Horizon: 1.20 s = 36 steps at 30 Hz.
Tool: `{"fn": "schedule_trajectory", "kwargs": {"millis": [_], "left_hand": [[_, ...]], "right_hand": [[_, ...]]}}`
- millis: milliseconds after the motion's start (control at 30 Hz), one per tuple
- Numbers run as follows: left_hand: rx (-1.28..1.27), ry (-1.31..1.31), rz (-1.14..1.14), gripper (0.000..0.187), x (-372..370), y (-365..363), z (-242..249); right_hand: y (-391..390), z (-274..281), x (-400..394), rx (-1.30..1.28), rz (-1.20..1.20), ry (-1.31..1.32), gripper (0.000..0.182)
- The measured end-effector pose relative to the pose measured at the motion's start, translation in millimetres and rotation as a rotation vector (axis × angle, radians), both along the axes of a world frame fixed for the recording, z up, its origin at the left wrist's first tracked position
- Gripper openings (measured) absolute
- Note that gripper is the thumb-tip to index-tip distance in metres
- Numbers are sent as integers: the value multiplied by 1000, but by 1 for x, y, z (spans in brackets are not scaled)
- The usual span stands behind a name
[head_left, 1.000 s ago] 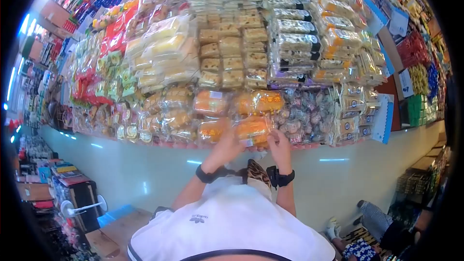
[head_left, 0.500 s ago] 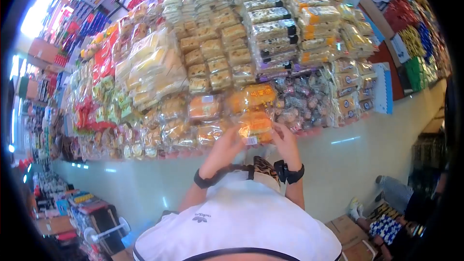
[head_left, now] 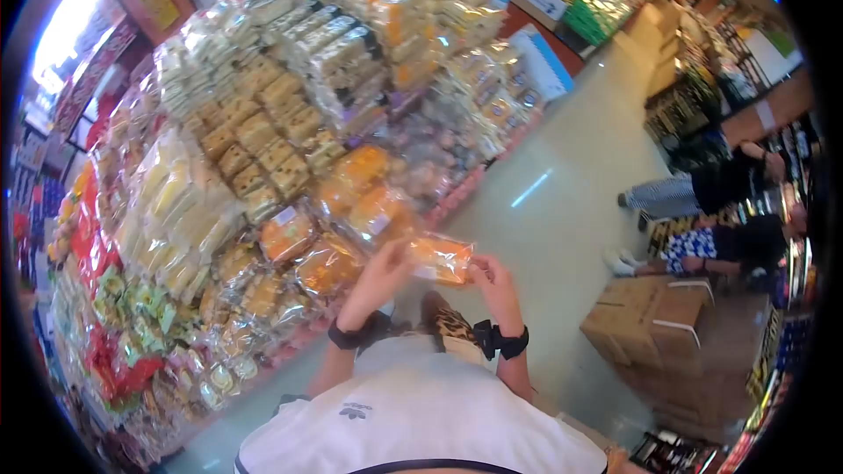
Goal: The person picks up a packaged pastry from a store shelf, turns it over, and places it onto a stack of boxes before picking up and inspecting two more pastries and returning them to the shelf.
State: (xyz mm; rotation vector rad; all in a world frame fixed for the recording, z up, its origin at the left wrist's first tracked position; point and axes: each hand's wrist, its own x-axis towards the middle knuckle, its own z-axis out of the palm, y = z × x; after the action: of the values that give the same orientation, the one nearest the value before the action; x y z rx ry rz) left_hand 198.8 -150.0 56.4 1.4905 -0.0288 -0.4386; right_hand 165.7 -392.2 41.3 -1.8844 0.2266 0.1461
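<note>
Orange packet point(head_left: 443, 261) — between both grips point(head_left: 378, 277) point(head_left: 498, 290)

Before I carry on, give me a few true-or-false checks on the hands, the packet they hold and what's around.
1. The left hand and right hand hold the orange packet between them. True.
2. The shirt is black all over. False: it is white with dark trim.
3. Each wrist wears a black band. True.
4. The large cardboard box stands on the person's left. False: it stands on the right.
5. More orange packets lie on the display. True.
6. The right hand is bare of any packet. False: its fingers grip the orange packet's right end.
</note>
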Motion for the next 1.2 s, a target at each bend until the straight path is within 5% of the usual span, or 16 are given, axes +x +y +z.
{"fn": "schedule_trajectory", "kwargs": {"millis": [233, 533, 900, 1200], "left_hand": [[149, -191, -202, 40, -19, -36, -8], [-59, -193, -508, 36, -31, -145, 19], [8, -301, -1097, 39, -143, -310, 46], [38, -296, -1189, 39, -231, -393, 45]], "right_hand": [[-16, 11, -59, 31, -237, 35, 33], [-79, 39, -146, 102, -566, -44, 36], [-177, 36, -321, 171, -1014, -208, 32], [-240, 8, -418, 144, -1160, -236, 32]]}}
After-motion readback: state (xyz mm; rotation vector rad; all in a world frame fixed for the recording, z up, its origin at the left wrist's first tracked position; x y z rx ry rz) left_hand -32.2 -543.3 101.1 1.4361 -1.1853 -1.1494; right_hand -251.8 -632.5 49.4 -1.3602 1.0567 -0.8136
